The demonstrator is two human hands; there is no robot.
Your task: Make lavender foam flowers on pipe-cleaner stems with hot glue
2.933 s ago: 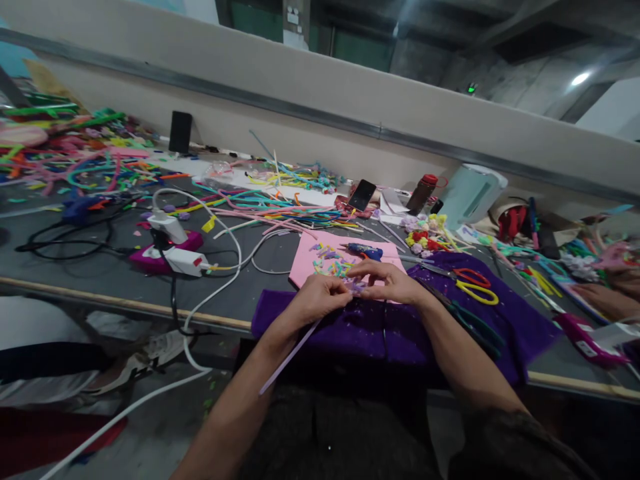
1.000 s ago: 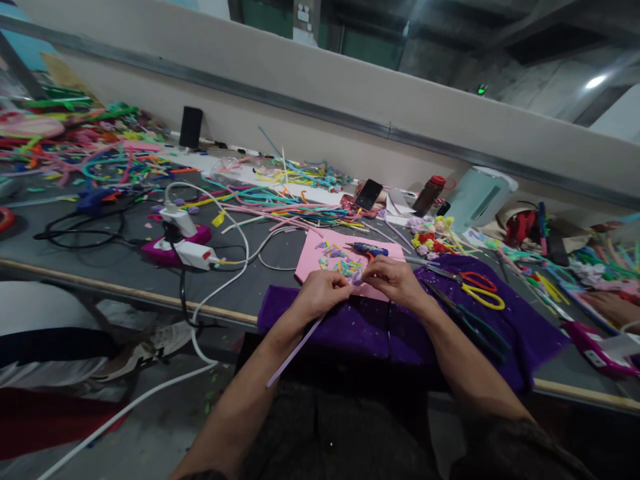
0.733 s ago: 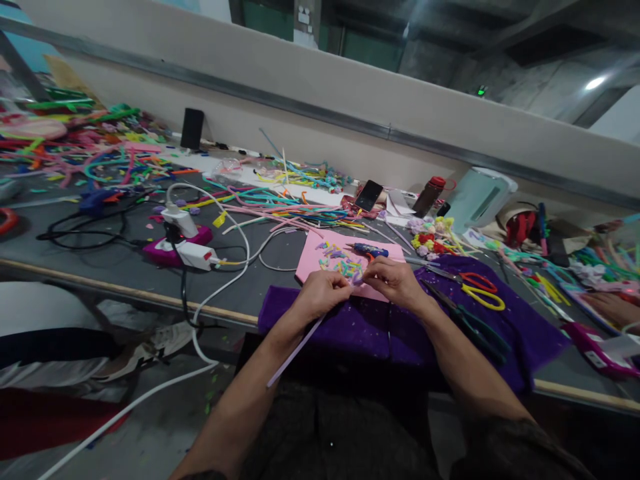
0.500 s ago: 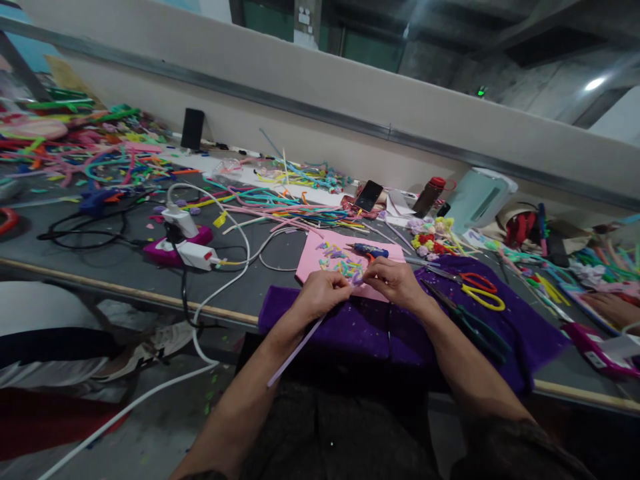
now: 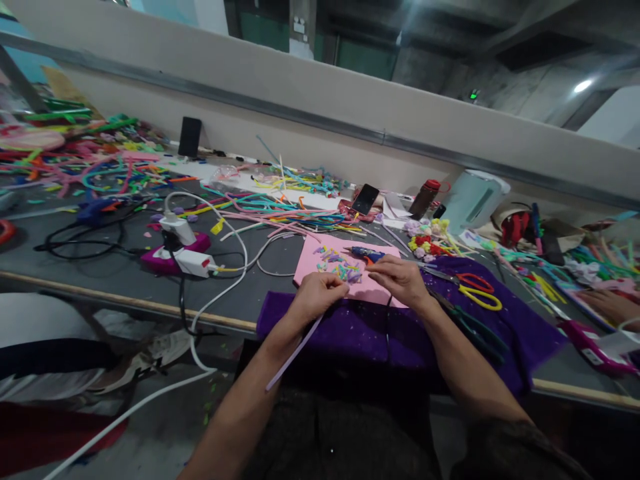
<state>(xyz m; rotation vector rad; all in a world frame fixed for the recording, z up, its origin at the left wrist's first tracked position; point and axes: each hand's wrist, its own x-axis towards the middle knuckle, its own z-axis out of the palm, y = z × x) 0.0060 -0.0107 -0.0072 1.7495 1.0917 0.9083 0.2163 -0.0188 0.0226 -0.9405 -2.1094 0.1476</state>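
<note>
- Left hand (image 5: 316,298) has its grip clamped on a lilac pipe cleaner (image 5: 295,351); the long tail slants down toward the person's lap, off the near edge of the counter (image 5: 100,267).
- Right hand (image 5: 397,279) now sits a little apart from the left. Half a second ago the fingertips of both met over a small lilac coil. That gap is new.
- Right grip: fingers curled together, reaching toward the left. Whether anything is pinched between them, cannot tell, too small.
- The working end of the pipe cleaner is at the left fingertips, over the seam where the pink sheet (image 5: 311,257) meets the purple cloth (image 5: 360,330).
- My read: the hands have broken off a twist or are re-gripping; the stem is not finished, most of its length is loose.
- On the pink sheet, just beyond the hands: a scatter of short coloured bits (image 5: 340,267) and a blue glue gun (image 5: 364,253), untouched.
- Right of the right wrist on the purple cloth: scissors with red and yellow handles (image 5: 475,290), near but not touching.
- Farther left: white plugs on a magenta power strip (image 5: 170,257) with cables trailing off the edge.
- Back of the counter: heaps of coloured pipe cleaners (image 5: 280,210), a phone (image 5: 365,198), a bottle with a red cap (image 5: 423,197).
- Another person's hand (image 5: 607,303) at far right, separate from this work.
</note>
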